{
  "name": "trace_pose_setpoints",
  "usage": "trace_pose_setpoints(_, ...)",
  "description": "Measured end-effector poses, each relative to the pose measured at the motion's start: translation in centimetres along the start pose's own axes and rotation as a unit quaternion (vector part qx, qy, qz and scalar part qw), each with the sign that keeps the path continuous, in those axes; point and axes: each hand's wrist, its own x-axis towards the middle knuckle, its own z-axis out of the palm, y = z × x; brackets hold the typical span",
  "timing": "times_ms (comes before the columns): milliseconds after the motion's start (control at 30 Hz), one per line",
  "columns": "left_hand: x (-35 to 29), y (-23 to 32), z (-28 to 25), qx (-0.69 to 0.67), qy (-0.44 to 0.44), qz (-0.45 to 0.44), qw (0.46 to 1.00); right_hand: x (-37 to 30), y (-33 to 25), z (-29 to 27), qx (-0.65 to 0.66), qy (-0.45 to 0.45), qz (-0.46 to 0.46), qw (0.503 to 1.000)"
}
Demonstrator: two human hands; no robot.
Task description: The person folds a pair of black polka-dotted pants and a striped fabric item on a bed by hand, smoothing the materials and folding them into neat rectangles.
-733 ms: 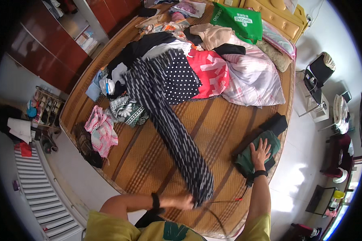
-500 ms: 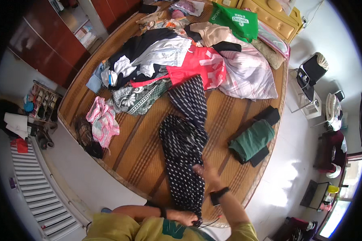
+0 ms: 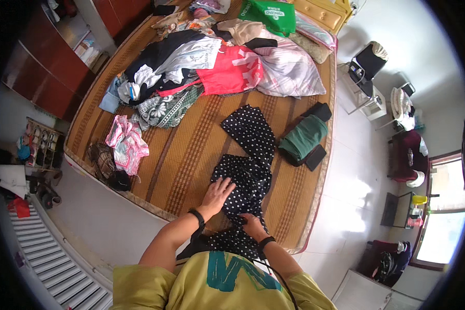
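A black garment with white polka dots point(image 3: 247, 178) lies loosely spread and creased on the woven mat point(image 3: 178, 155) of the bed; I cannot tell its exact kind. My left hand point(image 3: 218, 195) rests on its left side with fingers stretched out. Lower down, my right hand point(image 3: 253, 226) is closed on a bunch of the cloth. The garment's near end hangs over the bed's edge, against my front. To its right sits a folded dark green piece of clothing point(image 3: 304, 138), on top of dark folded cloth.
Across the bed's far side spreads a heap of clothes, including a red garment point(image 3: 227, 70), a pale plaid cloth point(image 3: 289, 72) and a green bag point(image 3: 268, 16). Pink-and-white cloth point(image 3: 130, 150) lies near the left edge. A white radiator point(image 3: 51, 258) stands at lower left.
My left hand has moved from the garment's near end up onto its left side. My right hand has come down and grips cloth. The garment has been pulled nearer, away from the heap.
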Motion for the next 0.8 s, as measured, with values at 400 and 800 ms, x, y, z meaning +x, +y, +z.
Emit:
trace_pose_setpoints(400, 2.0, 3.7, -14.0, -0.837, -0.092, -0.191, 0.504, -6.3, -12.3, -7.9, 0.371, 0.221, 0.088, 0.898)
trace_pose_setpoints(800, -1.5, 8.2, -27.8, -0.464, 0.063, 0.17, 0.867, -7.1, -27.5, -14.8, 0.602, 0.171, 0.036, 0.78)
